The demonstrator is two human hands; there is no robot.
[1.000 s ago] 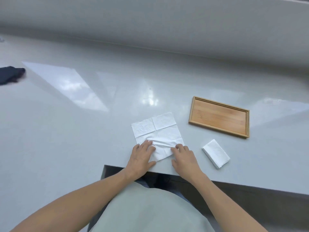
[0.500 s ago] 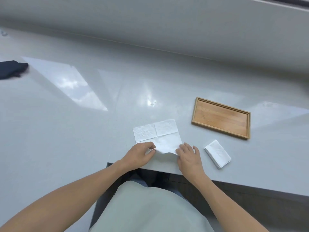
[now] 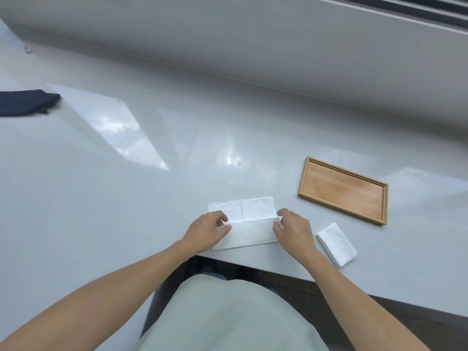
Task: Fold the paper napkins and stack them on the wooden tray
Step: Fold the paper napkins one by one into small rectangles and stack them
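Observation:
A white paper napkin [image 3: 249,219] lies near the front edge of the grey table, its near half turned up and over toward the far half. My left hand [image 3: 207,230] pinches the folded flap's left corner. My right hand [image 3: 291,229] pinches the flap's right corner. To the right of my right hand rests a small folded napkin [image 3: 335,244], flat on the table. The wooden tray [image 3: 343,190] sits beyond it at the right with nothing in it.
A dark blue cloth [image 3: 25,102] lies at the far left of the table [image 3: 126,198]. A grey wall or ledge runs along the back. The table's front edge is just below my hands.
Both hands have gripped the napkin's near edge and lifted it away from me, folding the near half partway over the far half.

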